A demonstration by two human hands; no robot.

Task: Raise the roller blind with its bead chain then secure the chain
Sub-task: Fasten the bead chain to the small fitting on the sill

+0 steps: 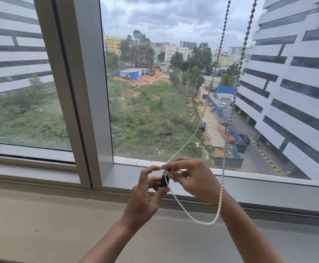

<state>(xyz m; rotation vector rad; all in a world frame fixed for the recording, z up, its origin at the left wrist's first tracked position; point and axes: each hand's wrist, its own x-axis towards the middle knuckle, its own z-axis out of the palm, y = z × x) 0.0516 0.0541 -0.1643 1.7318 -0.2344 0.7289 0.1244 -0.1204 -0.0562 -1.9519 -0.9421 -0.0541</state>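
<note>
Your left hand (145, 194) pinches a small black clip (163, 182) above the grey window sill (268, 184); your right hand (192, 179) pinches the white bead chain (220, 198) against it. It's light, limp, slippery: grip between beads.

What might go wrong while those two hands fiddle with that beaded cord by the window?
The left hand and right hand pinch the bead chain at a small black clip; it could slip out before it is secured. The slack loop drapes by the right wrist and might snag on it.
</note>
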